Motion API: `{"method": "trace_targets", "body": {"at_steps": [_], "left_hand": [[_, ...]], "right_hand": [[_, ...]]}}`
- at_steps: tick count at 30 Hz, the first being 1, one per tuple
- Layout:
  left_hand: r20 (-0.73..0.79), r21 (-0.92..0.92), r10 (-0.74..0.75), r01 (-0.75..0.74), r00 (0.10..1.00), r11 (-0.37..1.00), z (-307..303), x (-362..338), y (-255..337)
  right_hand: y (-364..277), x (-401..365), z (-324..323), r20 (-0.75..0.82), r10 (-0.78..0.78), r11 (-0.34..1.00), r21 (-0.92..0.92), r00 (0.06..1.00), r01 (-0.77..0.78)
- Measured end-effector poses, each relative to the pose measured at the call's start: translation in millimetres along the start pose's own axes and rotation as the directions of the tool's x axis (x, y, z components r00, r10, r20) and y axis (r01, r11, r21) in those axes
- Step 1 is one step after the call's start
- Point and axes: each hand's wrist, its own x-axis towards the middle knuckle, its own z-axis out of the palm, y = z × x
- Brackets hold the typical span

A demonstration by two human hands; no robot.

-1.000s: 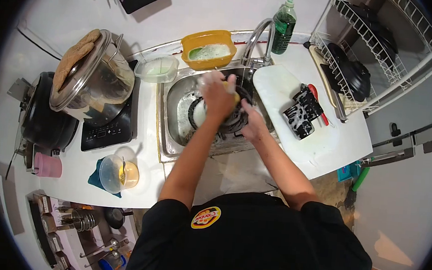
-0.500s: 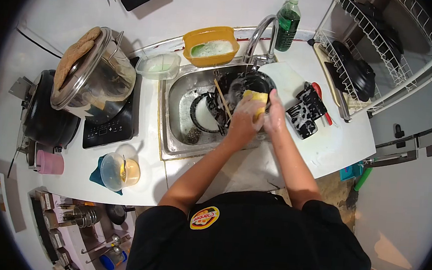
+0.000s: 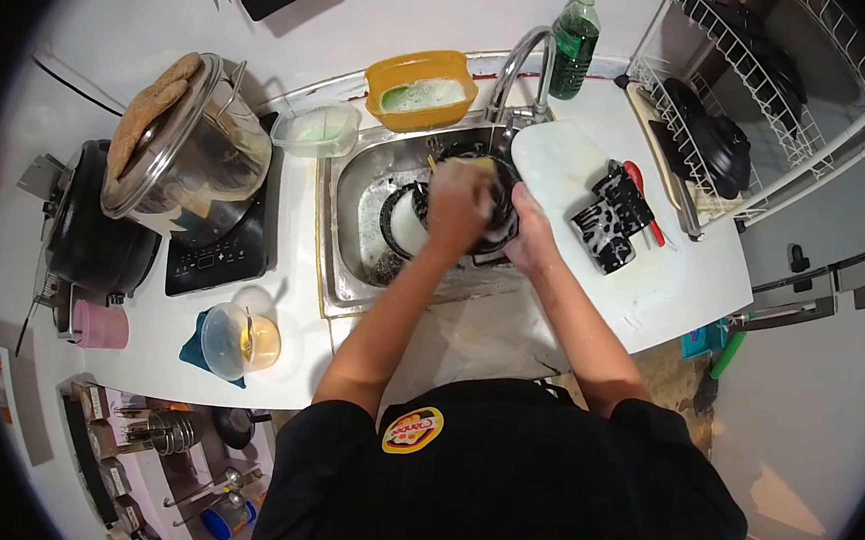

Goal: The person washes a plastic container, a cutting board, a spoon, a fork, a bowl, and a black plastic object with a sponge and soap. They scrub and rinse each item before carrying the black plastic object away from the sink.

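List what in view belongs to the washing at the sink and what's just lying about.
Likely in the job:
- black bowl
- yellow sponge
- sink
- foamy black item
- sudsy orange tub

Probably just lying about:
- lidded pot
- pink cup
- induction cooker

The left hand (image 3: 462, 202), right hand (image 3: 532, 235) and round black vessel (image 3: 503, 213) crowd the steel sink (image 3: 342, 299); the gooseneck faucet (image 3: 548, 72) and yellow basin (image 3: 419, 121) bar its back, leaving free passage over bare countertop (image 3: 294, 339) between sink and plastic tub (image 3: 217, 343)

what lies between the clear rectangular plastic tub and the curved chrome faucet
A mustard-yellow plastic basin sits between them in the head view.
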Motion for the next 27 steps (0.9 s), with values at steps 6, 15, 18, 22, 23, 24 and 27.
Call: {"method": "trace_targets", "body": {"at_steps": [6,15,18,22,23,24,27], "left_hand": [[-0.274,0.308,0.144,-0.055,0.951,0.95,1,8,-9],[0.203,0.239,0.023,-0.072,0.979,0.968,14,14,-56],[0.272,0.28,0.037,-0.116,0.962,0.953,17,14,-50],[0.327,0.094,0.057,-0.092,0.943,0.991,31,-6,-27],[0.304,0.115,-0.003,-0.033,0.953,0.993,27,-7,-37],[0.276,0.139,-0.062,0.024,0.959,0.99,24,-7,-44],[0.145,-0.157,-0.108,0.131,0.984,0.979,13,-11,-16]], "right_hand": [[-10,-11,51,-0.212,-0.121,0.955,-0.291,0.97,0.056],[18,-15,6,-0.329,0.266,0.8,-0.449,0.906,-0.397],[23,-18,3,-0.301,0.251,0.792,-0.483,0.92,-0.374],[1,-28,23,-0.266,0.353,0.818,-0.378,0.897,-0.434],[-4,-33,24,-0.299,0.297,0.846,-0.358,0.907,-0.395],[-12,-34,38,-0.328,0.24,0.872,-0.342,0.914,-0.352],[-40,-13,9,-0.336,0.052,0.932,-0.322,0.941,-0.167]]}}
